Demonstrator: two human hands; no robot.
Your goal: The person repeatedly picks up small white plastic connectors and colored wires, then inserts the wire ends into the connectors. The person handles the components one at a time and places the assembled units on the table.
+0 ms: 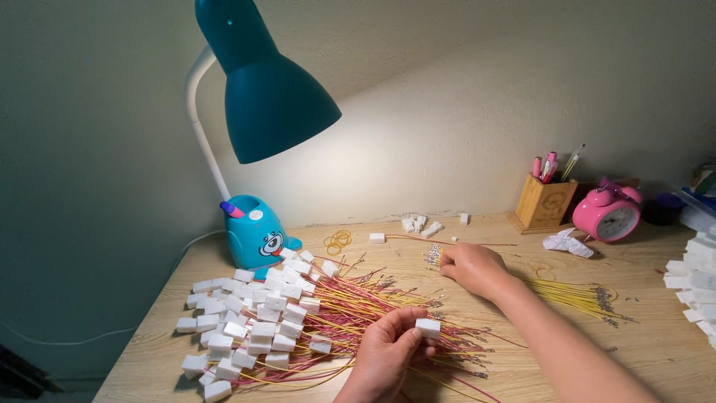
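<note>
1. Left hand (388, 351) at 6 o'clock, nearest the camera: fingers closed on a small white connector block (428, 327), pinched at thumb and fingertips. Block sits over the wire pile; its long axis runs roughly 9-to-3, tilted slightly.
2. Under that hand: wire pile (373, 313), red and yellow leads, long axes fanning from 8 o'clock toward 2 o'clock, bare metal ends pointing right.
3. At 8 o'clock: heap of white blocks (246, 321) attached to the wire ends, spread out to the desk's left edge. Little free room there.
4. Right hand (471, 269) just past centre, forearm coming in from 4 o'clock. Fingers curled shut on a bundle of wire tips (433, 256), tips pointing toward 9 o'clock.
5. At 3 o'clock: yellow wire bundle (574, 295) lying 9-to-3, then a stack of white parts (693, 280) at the right edge. Bare desk (649, 343) between them and the forearm.
6. Far side: rubber bands (338, 241) at 11 o'clock, teal lamp (257, 104), loose white blocks (421, 225) at 12, wooden pen holder (543, 203) and pink alarm clock (608, 213) at 1–2 o'clock against the wall.
</note>
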